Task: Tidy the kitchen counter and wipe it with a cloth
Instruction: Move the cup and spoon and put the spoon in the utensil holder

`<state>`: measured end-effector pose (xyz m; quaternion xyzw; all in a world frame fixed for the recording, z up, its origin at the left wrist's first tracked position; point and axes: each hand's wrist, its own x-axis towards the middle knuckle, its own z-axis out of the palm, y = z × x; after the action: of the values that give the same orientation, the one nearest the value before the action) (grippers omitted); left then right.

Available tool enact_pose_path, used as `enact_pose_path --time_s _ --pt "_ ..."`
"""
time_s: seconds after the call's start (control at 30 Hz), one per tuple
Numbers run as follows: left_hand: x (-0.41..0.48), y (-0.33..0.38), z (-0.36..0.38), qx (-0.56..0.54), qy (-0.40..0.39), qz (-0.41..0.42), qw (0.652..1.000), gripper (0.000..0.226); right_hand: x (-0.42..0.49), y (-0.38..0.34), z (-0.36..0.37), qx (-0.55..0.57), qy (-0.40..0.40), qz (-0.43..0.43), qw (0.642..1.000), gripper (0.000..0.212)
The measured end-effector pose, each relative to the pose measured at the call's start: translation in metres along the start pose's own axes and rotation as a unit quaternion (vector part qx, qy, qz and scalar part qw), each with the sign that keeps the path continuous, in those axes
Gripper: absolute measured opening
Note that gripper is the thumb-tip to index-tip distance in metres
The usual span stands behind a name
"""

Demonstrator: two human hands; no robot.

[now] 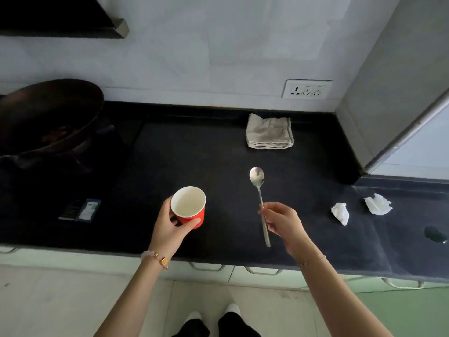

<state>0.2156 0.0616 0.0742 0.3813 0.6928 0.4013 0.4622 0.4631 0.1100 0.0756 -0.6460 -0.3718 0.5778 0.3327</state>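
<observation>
Left hand (171, 227) wraps fingers round red cup (188, 206), frame middle, over dark counter (170, 154). Right hand (283, 222) pinches spoon (259, 193) handle, bowl up. Folded cloth (269, 131) lies upper right, near wall. Two crumpled tissues (340, 213) far right.

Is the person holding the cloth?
No, the cloth lies folded by the wall; the left hand holds the cup, the right hand the spoon.

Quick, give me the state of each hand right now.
Left hand: closed around the red paper cup, held over the counter.
Right hand: pinching the spoon by its handle, bowl pointing away.
</observation>
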Motion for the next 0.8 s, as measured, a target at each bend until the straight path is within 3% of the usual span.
enact_pose_path --time_s 0.37,0.63,0.8 --pt "-0.129 -0.091 -0.119 -0.096 0.197 -0.043 0.975 0.071 -0.068 0.019 0.139 -0.111 -0.215 -0.027 0.970 0.013" --pt "-0.259 -0.176 -0.202 -0.190 0.381 -0.075 0.902 0.095 -0.168 0.060 0.256 -0.184 -0.346 -0.002 0.920 0.012" --pt "-0.328 -0.217 -0.239 -0.209 0.436 -0.104 0.869 0.090 -0.221 0.094 0.311 -0.226 -0.401 -0.003 0.888 0.013"
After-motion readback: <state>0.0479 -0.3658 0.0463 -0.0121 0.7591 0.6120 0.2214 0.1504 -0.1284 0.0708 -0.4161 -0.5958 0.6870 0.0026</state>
